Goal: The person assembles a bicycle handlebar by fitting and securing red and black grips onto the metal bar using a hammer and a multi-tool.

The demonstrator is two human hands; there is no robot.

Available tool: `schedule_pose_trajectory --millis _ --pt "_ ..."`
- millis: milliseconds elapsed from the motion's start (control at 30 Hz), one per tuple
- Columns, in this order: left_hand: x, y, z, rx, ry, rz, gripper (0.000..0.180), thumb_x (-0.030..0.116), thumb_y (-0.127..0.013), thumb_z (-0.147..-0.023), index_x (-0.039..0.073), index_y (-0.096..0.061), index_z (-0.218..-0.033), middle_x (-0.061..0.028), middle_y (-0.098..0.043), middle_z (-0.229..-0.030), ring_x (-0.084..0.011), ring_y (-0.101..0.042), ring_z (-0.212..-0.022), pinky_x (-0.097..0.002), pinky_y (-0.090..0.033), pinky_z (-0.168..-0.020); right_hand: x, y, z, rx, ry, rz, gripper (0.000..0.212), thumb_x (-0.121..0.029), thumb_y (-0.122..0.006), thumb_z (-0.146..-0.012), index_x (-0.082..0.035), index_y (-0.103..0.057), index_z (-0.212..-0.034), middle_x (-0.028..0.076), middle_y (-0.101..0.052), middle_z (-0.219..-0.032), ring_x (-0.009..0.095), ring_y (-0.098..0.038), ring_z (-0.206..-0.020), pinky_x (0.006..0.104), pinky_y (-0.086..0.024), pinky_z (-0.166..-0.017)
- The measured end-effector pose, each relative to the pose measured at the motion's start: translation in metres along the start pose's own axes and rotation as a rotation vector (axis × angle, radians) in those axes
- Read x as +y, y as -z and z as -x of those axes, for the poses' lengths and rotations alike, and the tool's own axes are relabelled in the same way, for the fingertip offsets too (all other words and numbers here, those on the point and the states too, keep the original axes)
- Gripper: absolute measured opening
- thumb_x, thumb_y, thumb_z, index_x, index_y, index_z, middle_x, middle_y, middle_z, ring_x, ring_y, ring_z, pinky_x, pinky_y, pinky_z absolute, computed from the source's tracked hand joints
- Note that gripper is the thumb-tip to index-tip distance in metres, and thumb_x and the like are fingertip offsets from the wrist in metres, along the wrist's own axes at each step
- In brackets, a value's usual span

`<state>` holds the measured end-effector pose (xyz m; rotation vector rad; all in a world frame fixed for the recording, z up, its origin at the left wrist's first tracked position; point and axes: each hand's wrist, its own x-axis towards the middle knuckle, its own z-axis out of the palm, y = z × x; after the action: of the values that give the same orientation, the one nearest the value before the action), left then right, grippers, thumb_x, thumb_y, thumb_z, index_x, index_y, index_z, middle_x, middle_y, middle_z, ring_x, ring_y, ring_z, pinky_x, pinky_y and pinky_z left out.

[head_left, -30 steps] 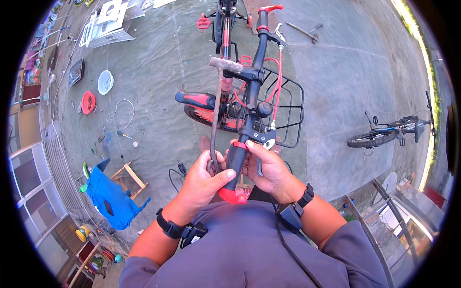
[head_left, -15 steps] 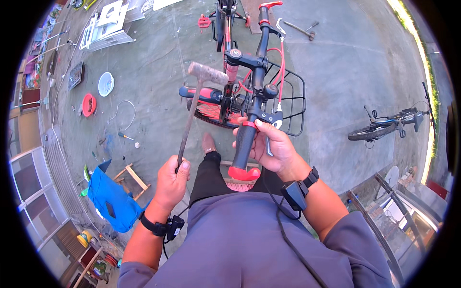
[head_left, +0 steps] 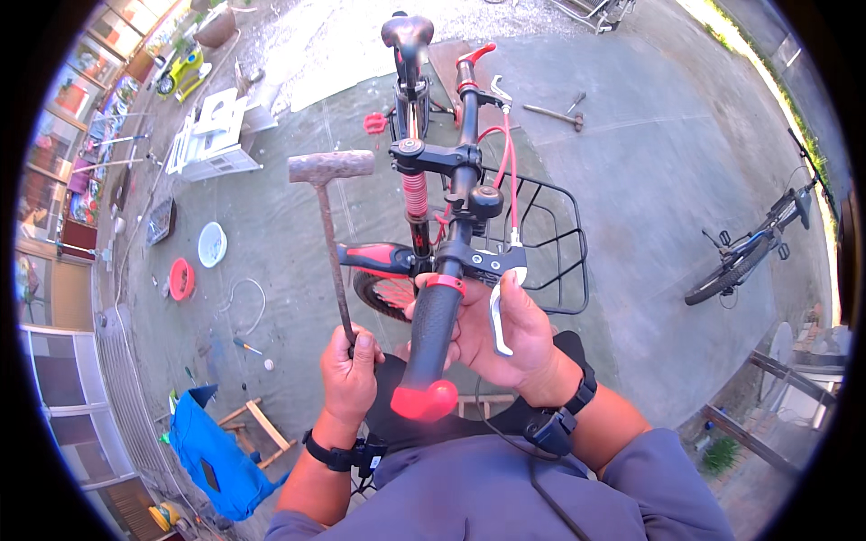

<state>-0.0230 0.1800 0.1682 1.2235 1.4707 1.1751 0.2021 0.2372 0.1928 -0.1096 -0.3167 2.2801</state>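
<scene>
My left hand (head_left: 350, 374) is closed round the lower end of a rusty hammer (head_left: 329, 169), holding it upright with the head on top. My right hand (head_left: 505, 338) supports the black handlebar grip (head_left: 433, 329) from behind. Its fingertips show past the grip's left side, near the red ring (head_left: 445, 284), and its thumb is beside the silver brake lever (head_left: 497, 323). A red end piece (head_left: 424, 401) caps the grip nearest me. The handlebar belongs to a black and red bicycle with a saddle (head_left: 408, 34), a bell (head_left: 485, 201) and a wire basket (head_left: 550, 243).
Another hammer (head_left: 577, 120) lies on the ground beyond the basket. A second bicycle (head_left: 749, 248) lies at the right. To the left are a white bowl (head_left: 212, 244), a red bowl (head_left: 182, 279), a screwdriver (head_left: 246, 346) and a wooden stool (head_left: 262, 428) beside blue cloth (head_left: 212, 464).
The handlebar now appears closer to me and lower in view. My left hand has turned the hammer more upright, its head shifting left. My right thumb has left the red ring for the brake lever.
</scene>
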Motion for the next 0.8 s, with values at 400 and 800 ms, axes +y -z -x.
schedule_pose_trajectory --millis 400,800 --pt "-0.083 -0.029 -0.029 0.161 -0.429 0.098 0.021 0.022 -0.049 -0.106 0.003 -0.053 -0.096 -0.0021 -0.056 -0.084 -0.0092 -0.056 -0.072 -0.0255 -0.047 -0.061 0.008 0.04 -0.018 -0.36 0.147 0.421 0.098 -0.075 -0.045 -0.091 -0.002 -0.029 -0.153 0.018 -0.052 -0.138 0.032 -0.061 -0.118 0.033 -0.056 -0.082" --pt "-0.117 -0.007 0.065 0.198 -0.516 0.243 0.027 0.025 -0.044 -0.109 0.005 -0.049 -0.092 -0.0023 -0.052 -0.078 -0.0102 -0.053 -0.069 -0.0252 -0.046 -0.063 -0.02 0.031 0.052 0.197 1.389 1.894 0.048 -0.025 -0.089 -0.071 -0.009 -0.063 -0.108 0.003 -0.059 -0.083 0.014 -0.058 -0.073 0.0267 -0.05 -0.071"
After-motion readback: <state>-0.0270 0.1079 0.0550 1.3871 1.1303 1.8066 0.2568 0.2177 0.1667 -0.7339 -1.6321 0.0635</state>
